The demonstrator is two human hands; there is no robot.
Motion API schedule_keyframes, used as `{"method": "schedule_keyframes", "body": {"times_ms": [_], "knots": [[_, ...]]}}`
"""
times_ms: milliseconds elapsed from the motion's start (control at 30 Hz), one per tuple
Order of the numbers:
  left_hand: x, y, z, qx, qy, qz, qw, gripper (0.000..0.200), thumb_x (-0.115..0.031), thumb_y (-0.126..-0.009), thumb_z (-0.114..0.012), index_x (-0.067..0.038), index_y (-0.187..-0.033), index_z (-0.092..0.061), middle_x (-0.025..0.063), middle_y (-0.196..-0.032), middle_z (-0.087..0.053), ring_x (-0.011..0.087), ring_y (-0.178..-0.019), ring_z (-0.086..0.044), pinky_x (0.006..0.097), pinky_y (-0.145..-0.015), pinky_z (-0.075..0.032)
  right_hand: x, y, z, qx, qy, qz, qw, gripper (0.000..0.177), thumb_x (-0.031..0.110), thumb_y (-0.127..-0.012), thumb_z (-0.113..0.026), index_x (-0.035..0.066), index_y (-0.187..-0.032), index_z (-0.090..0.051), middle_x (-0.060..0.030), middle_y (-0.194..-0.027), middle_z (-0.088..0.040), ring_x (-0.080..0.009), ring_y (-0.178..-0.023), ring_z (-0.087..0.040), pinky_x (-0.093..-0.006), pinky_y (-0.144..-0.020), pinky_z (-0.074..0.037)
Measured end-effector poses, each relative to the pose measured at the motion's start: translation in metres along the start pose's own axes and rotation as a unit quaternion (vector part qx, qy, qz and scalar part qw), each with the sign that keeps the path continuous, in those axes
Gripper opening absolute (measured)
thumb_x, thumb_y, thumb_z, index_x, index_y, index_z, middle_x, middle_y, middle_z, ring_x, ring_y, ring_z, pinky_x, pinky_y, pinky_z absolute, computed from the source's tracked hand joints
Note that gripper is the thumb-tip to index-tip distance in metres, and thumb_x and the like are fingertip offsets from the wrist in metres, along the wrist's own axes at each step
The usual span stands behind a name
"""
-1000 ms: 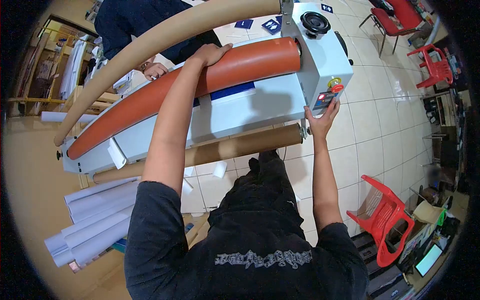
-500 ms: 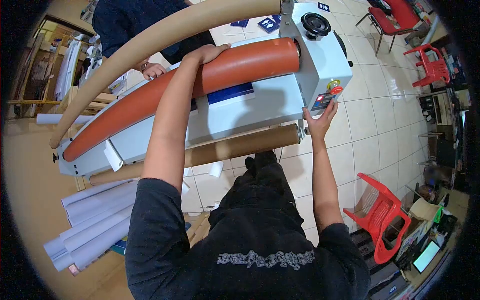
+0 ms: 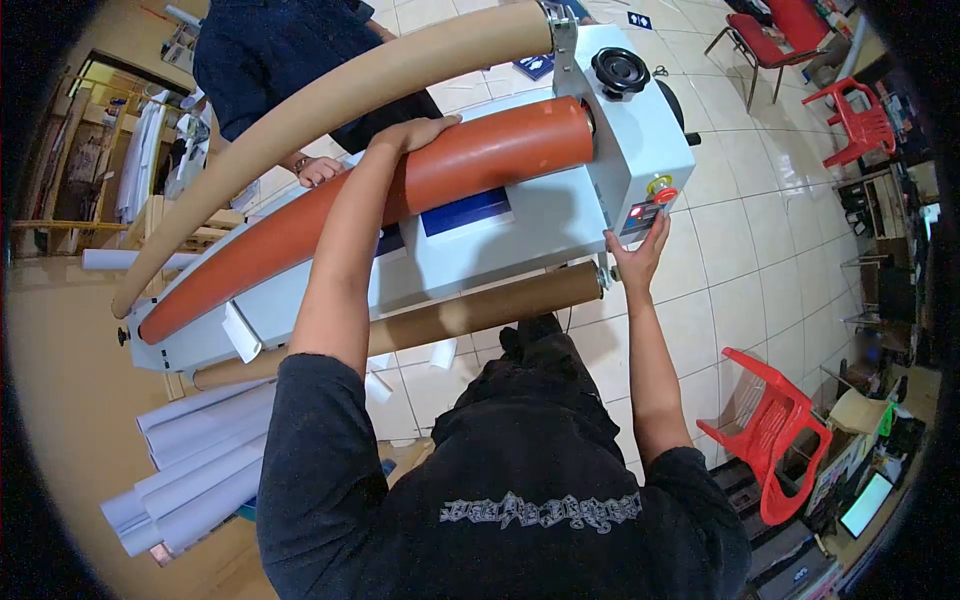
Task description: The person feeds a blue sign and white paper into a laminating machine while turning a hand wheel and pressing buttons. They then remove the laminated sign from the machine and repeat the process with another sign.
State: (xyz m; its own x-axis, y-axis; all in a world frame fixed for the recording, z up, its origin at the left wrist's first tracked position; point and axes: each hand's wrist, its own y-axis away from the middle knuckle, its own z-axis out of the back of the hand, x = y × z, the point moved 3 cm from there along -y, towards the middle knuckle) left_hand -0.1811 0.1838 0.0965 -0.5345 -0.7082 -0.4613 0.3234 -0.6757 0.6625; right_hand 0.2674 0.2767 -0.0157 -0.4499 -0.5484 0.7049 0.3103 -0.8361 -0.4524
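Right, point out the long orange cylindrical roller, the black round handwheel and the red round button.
Long orange cylindrical roller (image 3: pixel 490 150): head view, its curved side.
Black round handwheel (image 3: pixel 620 70): head view, its hub.
Red round button (image 3: pixel 665 195): head view, its cap.

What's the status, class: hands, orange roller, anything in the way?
Left hand on orange roller. Right hand at panel. Blue piece beside roller. Co-worker's hand near roller's far side.

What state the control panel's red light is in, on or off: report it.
On: the red light glows brightly on the control panel, close to the right hand.
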Motion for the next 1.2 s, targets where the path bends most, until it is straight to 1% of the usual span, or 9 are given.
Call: {"method": "schedule_keyframes", "body": {"times_ms": [333,400,533,633,700,900,1033,1133,1200], "knots": [[0.012,-0.016,-0.003,0.055,0.084,-0.005,0.995,0.071,-0.063,-0.095,-0.039,-0.008,-0.136,-0.057,0.0156,-0.144,-0.051,0.0268,-0.132,-0.05,0.0352,-0.112,-0.031,-0.005,0.002,-0.004,0.011,0.035,-0.013,0.999,0.114,0.036,-0.068,-0.088,0.006,-0.153,-0.019,-0.0313,-0.151,-0.022,-0.0484,-0.137,-0.031,-0.0482,-0.109,-0.036],[0.016,-0.022,-0.003,0.044,0.072,0.008,0.996,0.057,-0.054,-0.098,-0.04,-0.014,-0.135,-0.059,0.0089,-0.137,-0.057,0.0183,-0.123,-0.055,0.0329,-0.109,-0.035,-0.006,0.001,-0.004,0.009,0.03,-0.008,0.999,0.114,0.036,-0.068,-0.088,0.006,-0.153,-0.018,-0.0318,-0.151,-0.021,-0.0487,-0.137,-0.03,-0.0484,-0.109,-0.036],[0.017,-0.027,0.0,0.048,0.044,-0.025,0.998,0.058,-0.054,-0.098,-0.041,-0.014,-0.137,-0.056,0.0074,-0.139,-0.056,0.0181,-0.125,-0.053,0.0335,-0.109,-0.034,-0.005,0.002,-0.003,0.013,0.034,-0.02,0.999,0.114,0.037,-0.068,-0.088,0.006,-0.153,-0.019,-0.0327,-0.151,-0.021,-0.0493,-0.138,-0.029,-0.049,-0.11,-0.035],[0.0,-0.004,0.006,0.006,-0.014,0.008,1.0,0.07,-0.064,-0.093,-0.041,-0.011,-0.136,-0.057,0.0147,-0.143,-0.052,0.0246,-0.13,-0.051,0.0332,-0.111,-0.033,-0.006,0.001,-0.004,0.014,0.026,-0.022,0.999,0.114,0.037,-0.068,-0.088,0.006,-0.153,-0.019,-0.0329,-0.151,-0.021,-0.0495,-0.138,-0.029,-0.0495,-0.11,-0.035],[0.001,-0.008,0.002,0.065,0.036,0.014,0.997,0.053,-0.05,-0.098,-0.042,-0.019,-0.139,-0.054,0.0053,-0.142,-0.054,0.0179,-0.128,-0.051,0.0342,-0.111,-0.033,-0.009,0.001,-0.005,0.014,0.025,-0.023,0.999,0.114,0.037,-0.068,-0.088,0.006,-0.153,-0.019,-0.0329,-0.151,-0.021,-0.0496,-0.138,-0.029,-0.0497,-0.11,-0.035],[0.001,-0.014,0.001,0.106,0.066,0.006,0.992,0.047,-0.042,-0.096,-0.048,-0.022,-0.138,-0.056,0.0055,-0.141,-0.055,0.0176,-0.125,-0.054,0.0339,-0.109,-0.036,-0.013,0.005,-0.007,0.012,0.016,-0.02,1.0,0.114,0.038,-0.068,-0.088,0.006,-0.153,-0.018,-0.0327,-0.151,-0.02,-0.0491,-0.139,-0.028,-0.0495,-0.111,-0.034],[-0.002,-0.008,0.006,0.065,0.003,0.018,0.998,0.055,-0.057,-0.095,-0.043,-0.024,-0.136,-0.058,0.0075,-0.139,-0.057,0.0185,-0.124,-0.056,0.0337,-0.108,-0.035,-0.012,0.003,-0.007,0.021,0.023,-0.042,0.999,0.114,0.039,-0.069,-0.087,0.005,-0.153,-0.018,-0.0316,-0.152,-0.02,-0.0483,-0.139,-0.029,-0.0491,-0.112,-0.032],[0.009,-0.026,-0.001,0.124,0.082,-0.032,0.988,0.041,-0.037,-0.097,-0.05,-0.022,-0.134,-0.06,0.005,-0.135,-0.06,0.0168,-0.118,-0.06,0.035,-0.103,-0.042,-0.014,0.003,-0.007,0.021,0.027,-0.034,0.999,0.114,0.04,-0.069,-0.087,0.005,-0.153,-0.018,-0.0311,-0.152,-0.02,-0.0481,-0.138,-0.029,-0.0487,-0.112,-0.032],[0.011,-0.034,-0.003,0.146,0.101,-0.033,0.984,0.041,-0.037,-0.097,-0.05,-0.022,-0.134,-0.059,0.0048,-0.135,-0.06,0.0166,-0.118,-0.06,0.0351,-0.103,-0.042,-0.015,0.004,-0.007,0.02,0.03,-0.023,0.999,0.114,0.04,-0.069,-0.087,0.005,-0.153,-0.018,-0.0311,-0.152,-0.019,-0.0481,-0.138,-0.029,-0.0486,-0.112,-0.032]]}}
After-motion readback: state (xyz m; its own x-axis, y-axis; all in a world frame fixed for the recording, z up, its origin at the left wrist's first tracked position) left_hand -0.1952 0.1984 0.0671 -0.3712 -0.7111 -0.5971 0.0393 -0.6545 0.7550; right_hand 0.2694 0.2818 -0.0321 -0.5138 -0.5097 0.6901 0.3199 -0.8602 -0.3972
